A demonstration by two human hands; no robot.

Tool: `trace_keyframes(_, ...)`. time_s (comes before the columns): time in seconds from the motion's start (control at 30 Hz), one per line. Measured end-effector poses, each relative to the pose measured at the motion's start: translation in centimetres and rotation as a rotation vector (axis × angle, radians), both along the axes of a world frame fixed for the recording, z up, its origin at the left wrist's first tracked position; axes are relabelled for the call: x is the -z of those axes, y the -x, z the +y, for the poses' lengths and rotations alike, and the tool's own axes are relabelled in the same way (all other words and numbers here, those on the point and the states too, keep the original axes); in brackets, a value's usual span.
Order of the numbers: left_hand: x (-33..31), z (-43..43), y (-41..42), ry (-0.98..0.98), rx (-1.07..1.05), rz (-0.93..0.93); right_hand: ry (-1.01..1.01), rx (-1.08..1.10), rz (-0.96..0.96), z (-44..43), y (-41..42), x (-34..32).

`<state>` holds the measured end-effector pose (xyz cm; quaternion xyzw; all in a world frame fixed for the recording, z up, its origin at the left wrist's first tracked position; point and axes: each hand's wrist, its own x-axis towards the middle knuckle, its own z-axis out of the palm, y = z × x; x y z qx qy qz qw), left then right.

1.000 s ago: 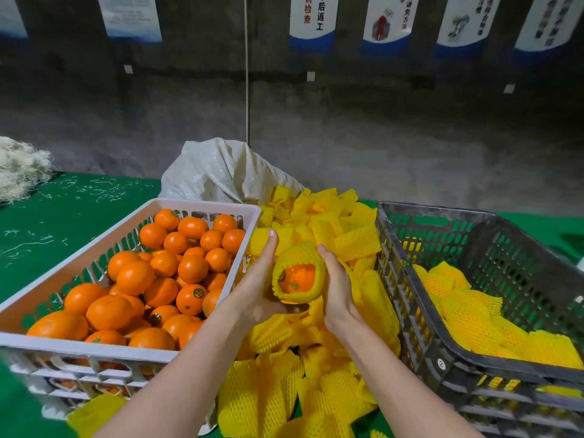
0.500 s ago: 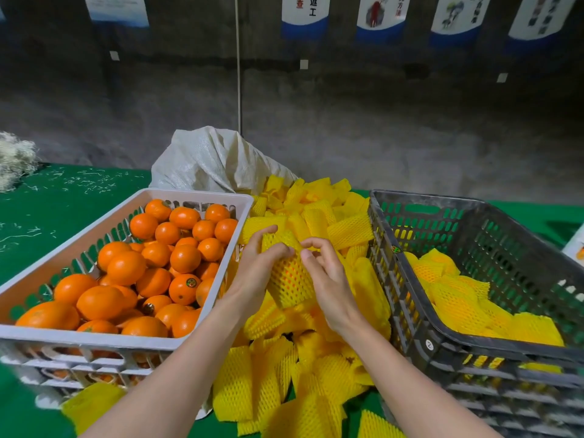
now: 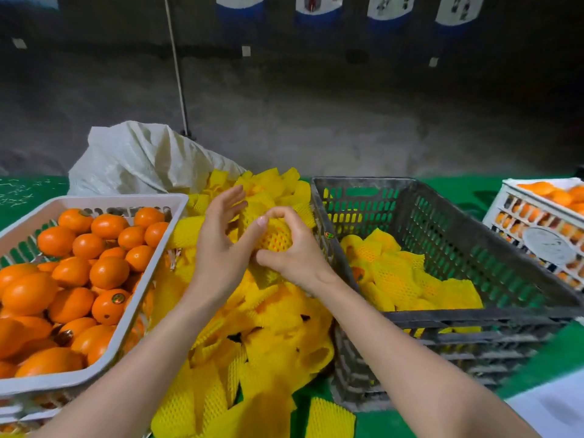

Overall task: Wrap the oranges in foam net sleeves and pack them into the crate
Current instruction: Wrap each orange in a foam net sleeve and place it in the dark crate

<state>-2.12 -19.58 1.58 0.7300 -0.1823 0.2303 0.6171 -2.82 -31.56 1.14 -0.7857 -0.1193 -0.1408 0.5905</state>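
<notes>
Orange (image 3: 278,240) up between my hands, above the loose sleeve pile (image 3: 278,330) — only reddish glints of it show through the yellow foam net sleeve (image 3: 274,229). My right hand (image 3: 298,254) is wrapped round it, fingers curled over the top and thumb underneath, hiding its lower side. My left hand (image 3: 221,248) has its fingers splayed and slack, just the thumb pressing on the net. Bare oranges (image 3: 109,273) are heaped in the white crate (image 3: 94,200) on my left, its near end cut off. The dark crate (image 3: 474,229) on my right holds yellow netted pieces (image 3: 395,279) — which are filled, I can't tell. Far right, another white crate (image 3: 537,235) is clipped by the frame edge. A white sack (image 3: 142,159) slumps behind.
</notes>
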Motion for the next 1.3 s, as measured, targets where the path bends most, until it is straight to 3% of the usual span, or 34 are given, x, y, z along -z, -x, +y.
trace_keyframes(0.13, 0.5, -5.7, 0.2, -0.012, -0.053, -0.122, -0.028, 0.214, -0.096, -6.5, -1.0, -1.6)
trace_keyframes(0.23, 1.3, -10.4, -0.4, -0.109, -0.011, -0.101, 0.070, 0.375, -0.090, -12.4, -2.5, -1.4)
trace_keyframes(0.3, 1.6, -13.8, -1.2, -0.326, 0.111, -0.055, 0.201, 0.485, 0.004, -16.3, -3.7, -0.7)
trace_keyframes(0.4, 2.4, -17.9, -2.1, -0.830, 0.263, -0.037, 0.474, 0.526, 0.214, -21.5, -6.0, 0.8)
trace_keyframes(0.47, 3.4, -19.1, -2.4, -1.144, 0.280, -0.020, 0.704, 0.508, 0.358, -24.5, -7.3, 1.8)
trace_keyframes(0.53, 4.2, -19.2, -2.8, -1.295, 0.255, -0.017, 0.880, 0.487, 0.464, -26.9, -8.4, 3.1)
trace_keyframes(0.77, 4.8, -18.7, -3.1, -1.253, 0.270, 0.020, 1.058, 0.252, 0.729, -30.3, -10.6, 8.1)
trace_keyframes(0.87, 4.5, -18.4, -2.7, -1.183, 0.270, 0.015, 1.166, 0.286, 0.704, -29.8, -10.7, 7.9)
trace_keyframes(0.97, 3.6, -17.5, -2.3, -0.768, 0.295, 0.075, 1.194, 0.264, 0.510, -27.5, -10.3, 6.7)
trace_keyframes(1.07, 2.4, -14.5, -2.6, -0.332, 0.255, 0.218, 1.010, 0.179, 0.219, -23.4, -9.3, 4.3)
trace_keyframes(1.2, 1.2, -7.9, -3.6, -0.204, 0.116, 0.345, 0.764, 0.140, -0.155, -16.2, -6.8, 0.9)
trace_keyframes(1.3, 1.1, -3.2, -4.2, -0.160, 0.024, 0.408, 0.762, -0.009, -0.244, -10.4, -5.7, -0.4)
